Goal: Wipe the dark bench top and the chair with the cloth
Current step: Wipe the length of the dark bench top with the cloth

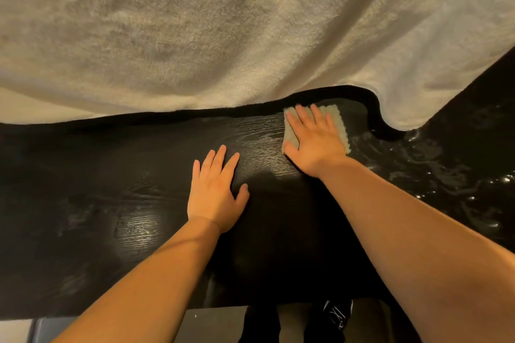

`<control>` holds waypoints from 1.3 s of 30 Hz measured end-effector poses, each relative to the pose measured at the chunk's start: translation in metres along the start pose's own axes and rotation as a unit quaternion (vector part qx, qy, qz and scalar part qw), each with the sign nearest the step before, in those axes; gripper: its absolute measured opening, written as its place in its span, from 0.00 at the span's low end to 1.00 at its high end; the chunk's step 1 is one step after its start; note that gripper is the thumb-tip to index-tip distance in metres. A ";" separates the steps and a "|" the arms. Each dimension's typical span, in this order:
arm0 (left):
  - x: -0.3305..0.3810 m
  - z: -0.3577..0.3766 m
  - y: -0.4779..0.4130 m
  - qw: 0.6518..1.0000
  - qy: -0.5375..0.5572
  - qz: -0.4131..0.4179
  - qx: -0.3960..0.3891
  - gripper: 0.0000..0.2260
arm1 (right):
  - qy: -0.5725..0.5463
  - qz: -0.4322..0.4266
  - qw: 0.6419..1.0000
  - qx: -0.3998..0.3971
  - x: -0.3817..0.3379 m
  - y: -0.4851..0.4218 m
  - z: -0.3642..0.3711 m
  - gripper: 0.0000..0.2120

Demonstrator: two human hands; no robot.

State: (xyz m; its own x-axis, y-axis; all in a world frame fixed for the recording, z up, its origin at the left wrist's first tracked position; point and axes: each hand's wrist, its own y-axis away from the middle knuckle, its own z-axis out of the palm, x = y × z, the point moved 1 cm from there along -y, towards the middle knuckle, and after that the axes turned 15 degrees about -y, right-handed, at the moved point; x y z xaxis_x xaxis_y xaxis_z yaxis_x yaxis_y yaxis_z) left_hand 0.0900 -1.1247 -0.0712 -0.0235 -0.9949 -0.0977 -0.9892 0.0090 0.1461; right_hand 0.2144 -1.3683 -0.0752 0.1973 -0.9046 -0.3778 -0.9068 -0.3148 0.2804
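Note:
The dark bench top [125, 203] spans the view, its wood grain catching the light. A small pale grey-green cloth [338, 122] lies flat on it near the far edge, right of centre. My right hand [312, 142] presses on the cloth with straight, spread fingers and covers most of it. My left hand [214, 192] rests flat on the bare bench top, a little to the left of the cloth and nearer to me. No chair is in view.
A cream fluffy blanket [223, 30] hangs over the far side and its dark-trimmed edge touches the bench. A glossy black surface [459, 175] lies to the right. Below the near edge are my dark shoes [331, 317] on the floor.

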 end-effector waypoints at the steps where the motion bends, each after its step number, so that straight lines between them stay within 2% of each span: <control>1: 0.000 0.000 0.000 1.000 -0.001 0.000 -0.001 0.34 | -0.013 0.026 1.000 0.008 -0.006 0.001 0.001 0.38; 4: 0.000 -0.001 0.001 1.000 0.005 0.000 -0.003 0.34 | -0.048 0.041 0.998 0.016 -0.025 0.031 0.014 0.37; 7: 0.002 -0.004 0.001 1.000 0.004 -0.001 -0.006 0.34 | -0.022 -0.063 0.997 0.023 -0.033 0.081 0.027 0.38; 10: 0.003 -0.005 0.001 1.000 0.000 -0.009 -0.011 0.34 | -0.008 -0.128 0.991 -0.043 -0.011 0.078 0.023 0.39; 12: 0.007 -0.008 -0.001 1.000 0.007 -0.021 -0.012 0.34 | -0.007 -0.098 0.995 -0.016 0.007 0.050 0.012 0.39; 15: 0.022 -0.013 -0.007 0.996 0.046 -0.070 -0.018 0.33 | -0.028 0.028 0.999 -0.014 0.020 0.005 -0.011 0.38; 18: 0.035 -0.013 -0.009 0.994 0.047 -0.095 -0.026 0.32 | -0.037 0.059 0.998 -0.003 0.009 0.002 -0.011 0.37; 20: 0.035 -0.011 -0.009 0.994 0.056 -0.090 -0.011 0.31 | -0.029 0.014 0.999 0.000 0.000 0.029 0.002 0.37; 23: 0.036 -0.013 -0.020 0.998 0.059 -0.027 0.019 0.31 | -0.014 -0.082 0.997 -0.002 0.000 0.073 0.016 0.38; 26: 0.054 -0.023 -0.047 0.998 0.055 0.024 0.032 0.32 | 0.001 -0.132 0.991 -0.028 0.017 0.065 0.012 0.38; 28: 0.074 -0.031 -0.070 0.997 0.057 0.040 0.031 0.32 | -0.006 -0.105 0.994 -0.022 0.028 0.040 -0.001 0.40; 32: 0.103 -0.028 -0.094 0.998 0.028 0.061 0.014 0.32 | -0.030 0.007 0.999 0.018 0.057 -0.005 -0.031 0.42; 36: 0.103 -0.020 -0.095 0.998 0.016 0.057 0.027 0.32 | -0.036 0.132 0.988 0.067 0.053 -0.021 -0.040 0.35; 37: 0.103 -0.020 -0.095 0.998 0.018 0.060 0.029 0.32 | -0.042 0.141 0.987 0.059 0.044 -0.016 -0.035 0.35; 39: 0.103 -0.021 -0.093 0.997 0.021 0.060 0.033 0.32 | -0.047 0.079 0.994 0.052 0.026 0.001 -0.019 0.36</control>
State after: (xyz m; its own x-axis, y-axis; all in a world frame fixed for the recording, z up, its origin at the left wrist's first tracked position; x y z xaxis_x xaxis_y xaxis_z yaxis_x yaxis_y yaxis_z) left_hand 0.1831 -1.2304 -0.0741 -0.1375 -0.9896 -0.0419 -0.9870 0.1333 0.0895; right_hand 0.2255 -1.3981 -0.0678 0.0181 -0.9084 -0.4176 -0.9584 -0.1348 0.2517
